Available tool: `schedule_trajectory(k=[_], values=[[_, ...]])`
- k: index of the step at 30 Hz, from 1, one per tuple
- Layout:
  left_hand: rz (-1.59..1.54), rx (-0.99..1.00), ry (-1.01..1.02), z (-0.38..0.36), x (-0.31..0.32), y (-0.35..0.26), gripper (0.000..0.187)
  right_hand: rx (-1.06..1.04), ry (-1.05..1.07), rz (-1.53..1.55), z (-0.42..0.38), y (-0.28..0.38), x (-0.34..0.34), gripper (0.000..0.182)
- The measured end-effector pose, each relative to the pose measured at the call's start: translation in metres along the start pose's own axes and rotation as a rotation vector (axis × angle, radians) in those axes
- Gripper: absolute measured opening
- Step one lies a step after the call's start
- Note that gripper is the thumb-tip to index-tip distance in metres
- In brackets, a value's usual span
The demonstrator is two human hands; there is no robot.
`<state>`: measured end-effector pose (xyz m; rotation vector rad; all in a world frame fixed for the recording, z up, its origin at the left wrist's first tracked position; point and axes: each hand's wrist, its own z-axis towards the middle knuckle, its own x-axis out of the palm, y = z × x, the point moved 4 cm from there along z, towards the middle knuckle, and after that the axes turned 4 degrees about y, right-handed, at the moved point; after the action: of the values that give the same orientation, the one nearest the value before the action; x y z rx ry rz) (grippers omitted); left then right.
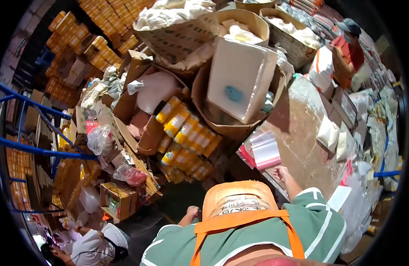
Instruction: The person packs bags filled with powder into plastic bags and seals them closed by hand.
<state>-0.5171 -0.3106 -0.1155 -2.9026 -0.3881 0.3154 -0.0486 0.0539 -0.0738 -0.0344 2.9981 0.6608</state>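
Note:
My right hand (282, 174) is over the near edge of the worktable (302, 150), fingers curled in, with nothing visible in them. Just beyond it lies a stack of clear plastic bags (265, 150) with pink edges, and a pink packet (246, 156) shows at its left side. Low beside my orange apron (240, 195), my left hand (193, 212) is closed like a fist, and no object shows in it. Two white filled bags (328, 133) (342, 142) rest on the table's right part.
A white foam box (240, 80) sits tilted in a large cardboard drum (200, 95). Yellow packs (186, 137) are stacked left of it. A co-worker in red (353, 53) stands far right; another person in white (98, 244) is lower left. Blue rails (40, 146) cross the left side.

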Motion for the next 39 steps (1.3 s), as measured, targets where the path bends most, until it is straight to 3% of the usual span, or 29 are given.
schedule_trajectory(k=[1,3,4,5,6,7,9,11,14,16,18,20,22,24,26,27,30,35,38,39], values=[[0.183,0.159,0.023,-0.021,0.006,-0.034,0.019,0.032,0.027,0.014,-0.002,-0.015,-0.01,0.012],[0.351,0.318,-0.097,0.019,0.02,-0.061,0.02,0.025,-0.022,-0.06,0.021,-0.044,-0.022,0.012],[0.501,0.583,-0.214,0.055,0.031,-0.077,0.02,0.004,-0.057,-0.085,0.024,-0.053,-0.021,0.013],[0.538,0.53,-0.183,0.03,0.05,-0.122,0.027,-0.015,-0.007,-0.075,0.007,-0.046,-0.009,0.011],[0.616,0.741,-0.213,0.008,0.073,-0.166,0.022,-0.073,0.08,0.0,0.022,-0.06,-0.003,0.008],[0.626,0.919,-0.166,-0.001,0.1,-0.201,0.017,-0.088,0.133,-0.011,-0.015,-0.043,0.017,0.009],[0.943,1.002,-0.165,-0.011,0.165,-0.254,0.017,-0.12,0.27,-0.15,-0.043,-0.036,0.036,0.016],[1.087,1.208,-0.117,-0.031,0.233,-0.291,0.025,-0.156,0.318,-0.092,-0.066,-0.047,0.038,0.017],[1.257,1.339,-0.076,-0.04,0.326,-0.323,0.046,-0.134,0.217,-0.173,-0.098,-0.078,0.008,0.017],[1.259,1.444,-0.158,-0.065,0.37,-0.344,0.06,-0.121,0.183,-0.172,-0.115,-0.105,-0.028,0.018],[1.374,1.417,-0.199,-0.067,0.404,-0.36,0.066,0.002,0.04,-0.083,-0.141,-0.128,-0.068,0.02],[1.46,1.469,-0.293,-0.018,0.433,-0.355,0.079,0.068,-0.097,0.054,-0.159,-0.157,-0.112,0.023],[1.53,1.34,-0.184,0.015,0.44,-0.351,0.069,0.021,-0.203,0.158,-0.17,-0.195,-0.162,0.023],[1.48,1.335,-0.205,0.024,0.439,-0.356,0.046,0.099,-0.3,0.219,-0.19,-0.201,-0.194,0.02],[1.386,1.476,-0.226,0.014,0.432,-0.358,0.015,0.109,-0.309,0.253,-0.192,-0.218,-0.225,0.02],[1.385,1.502,-0.236,0.009,0.43,-0.361,0.013,0.104,-0.312,0.24,-0.19,-0.223,-0.239,0.02],[1.325,1.529,-0.199,0.008,0.425,-0.364,0.018,0.079,-0.326,0.183,-0.183,-0.207,-0.261,0.021],[1.076,1.449,-0.36,-0.056,0.403,-0.389,0.024,-0.042,-0.196,0.212,-0.136,-0.177,-0.272,0.02],[0.834,1.482,-0.377,-0.1,0.381,-0.414,0.022,-0.107,-0.121,0.207,-0.121,-0.132,-0.244,0.02],[0.614,1.48,-0.282,-0.116,0.372,-0.422,0.019,-0.151,-0.094,0.207,-0.118,-0.115,-0.231,0.021]])
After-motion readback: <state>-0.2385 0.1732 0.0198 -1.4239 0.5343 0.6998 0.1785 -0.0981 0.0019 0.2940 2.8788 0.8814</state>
